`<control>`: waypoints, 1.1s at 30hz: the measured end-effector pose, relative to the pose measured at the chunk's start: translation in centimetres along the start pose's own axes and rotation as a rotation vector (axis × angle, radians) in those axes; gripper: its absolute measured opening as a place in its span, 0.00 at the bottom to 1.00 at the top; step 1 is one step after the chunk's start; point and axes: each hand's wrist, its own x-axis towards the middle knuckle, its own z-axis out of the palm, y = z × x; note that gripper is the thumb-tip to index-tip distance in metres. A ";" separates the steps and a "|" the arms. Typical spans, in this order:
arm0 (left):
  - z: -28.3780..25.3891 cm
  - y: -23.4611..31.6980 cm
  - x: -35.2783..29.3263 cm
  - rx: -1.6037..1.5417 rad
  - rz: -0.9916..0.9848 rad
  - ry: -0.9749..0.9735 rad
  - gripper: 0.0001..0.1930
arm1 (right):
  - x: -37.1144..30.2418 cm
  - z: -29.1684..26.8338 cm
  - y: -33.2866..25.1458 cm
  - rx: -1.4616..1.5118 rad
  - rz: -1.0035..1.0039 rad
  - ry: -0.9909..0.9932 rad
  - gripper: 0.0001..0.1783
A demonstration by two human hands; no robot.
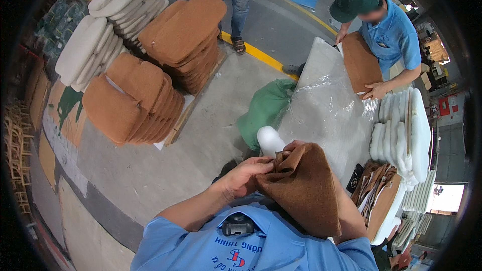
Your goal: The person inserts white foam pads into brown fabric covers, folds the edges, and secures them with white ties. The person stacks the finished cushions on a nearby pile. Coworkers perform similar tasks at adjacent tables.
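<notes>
- From here I see the brown cloth cover (pixel 306 190) held up just short of the near end of the desk (pixel 321 100).
- The left hand (pixel 246 176), farther from the desk, pinches the cover's gathered edge between thumb and fingers.
- The right hand (pixel 294 145), nearer the desk, is mostly behind the cloth; I can't tell how its fingers close.
- The cover's long axis slopes from that gathered edge, on the desk side, down rightward, away from the desk.
- A white roll (pixel 270 139) shows by the desk's near left corner, just beyond the fingers.
</notes>
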 end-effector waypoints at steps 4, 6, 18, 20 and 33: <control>0.2 0.1 0.2 -0.032 -0.016 -0.013 0.28 | 0.2 -2.6 0.2 -0.349 -0.024 -0.014 0.17; 0.2 -0.5 0.4 -0.103 0.006 -0.040 0.27 | 0.4 -2.5 -1.3 -0.605 0.022 -0.028 0.19; 2.7 0.3 3.2 -0.233 0.033 -0.094 0.23 | -21.5 -7.9 0.5 -0.534 0.057 0.377 0.61; 3.8 -0.3 4.7 -0.237 -0.018 -0.112 0.23 | -24.3 -6.2 1.4 -0.523 -0.067 0.354 0.59; 11.2 -3.2 10.0 -0.180 -0.369 -0.339 0.29 | -34.0 1.8 4.6 -0.846 -0.337 1.066 0.08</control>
